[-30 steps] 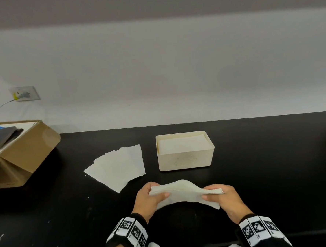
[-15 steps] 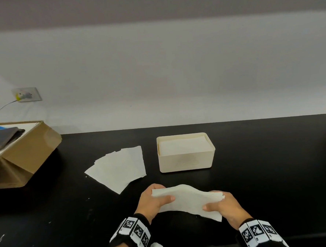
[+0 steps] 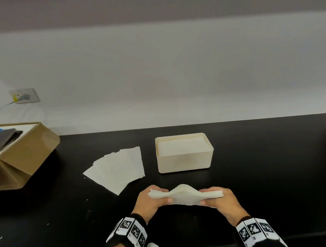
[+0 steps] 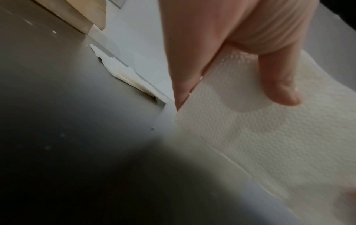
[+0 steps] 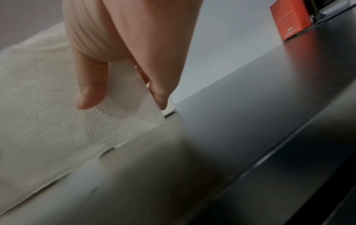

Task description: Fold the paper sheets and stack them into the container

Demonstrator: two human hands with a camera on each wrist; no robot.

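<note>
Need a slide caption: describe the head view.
Both hands pinch a folded paper sheet before the container.

Looks like a lab or workroom: long black benchtop (image 3: 257, 175) set against a plain pale wall (image 3: 174, 75), wall socket (image 3: 24, 96) with a cable plugged in at far left, open cardboard box (image 3: 24, 154) at the left edge, red box (image 5: 289, 21) standing far along the bench

Only tiny, perhaps white, unreadable print on the red box (image 5: 290, 19); no legible text elsewhere.
</note>
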